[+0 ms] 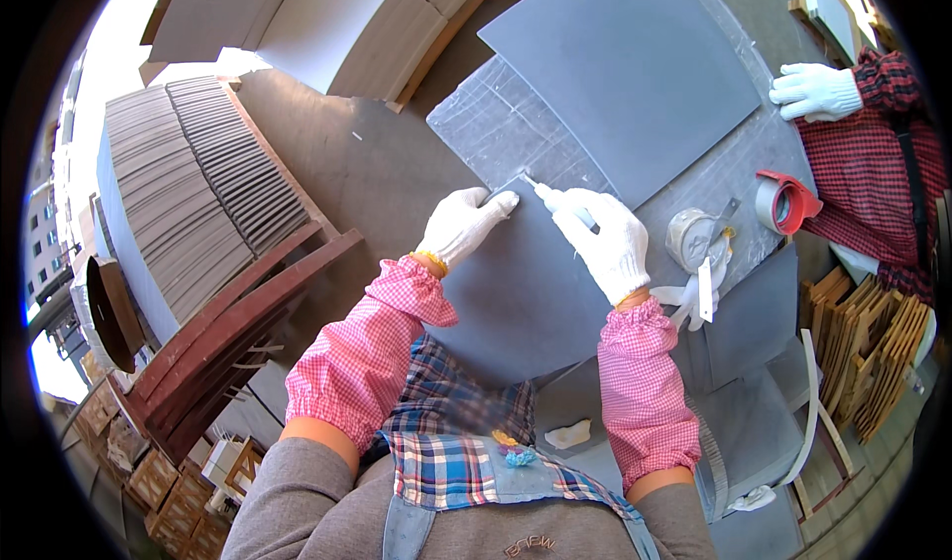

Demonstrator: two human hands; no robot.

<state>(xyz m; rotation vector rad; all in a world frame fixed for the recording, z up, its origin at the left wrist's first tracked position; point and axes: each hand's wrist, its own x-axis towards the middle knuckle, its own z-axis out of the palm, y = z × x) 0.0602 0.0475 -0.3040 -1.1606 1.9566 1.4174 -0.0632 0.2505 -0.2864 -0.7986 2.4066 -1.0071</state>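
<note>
A grey flat sheet (526, 292) lies tilted in front of me, its far corner resting at the table's near edge. My left hand (464, 227), in a white knit glove, is closed on the sheet's far left corner, thumb on top. My right hand (607, 243), gloved too, pinches a slim pale pointed tool (536, 185) whose tip is at the sheet's far edge, close to my left thumb. Its exact kind is mostly hidden by the fingers. Beyond, another large grey sheet (625, 74) lies flat on the scuffed, film-covered table (516, 124).
Right of my right hand are a roll of tape (691, 238), a red tape dispenser (788, 203) and a loose white glove (681, 300). A co-worker's gloved hand (817, 92) rests at the table's right edge. Stacked sheets (188, 183) stand at left, wooden slats (863, 352) at right.
</note>
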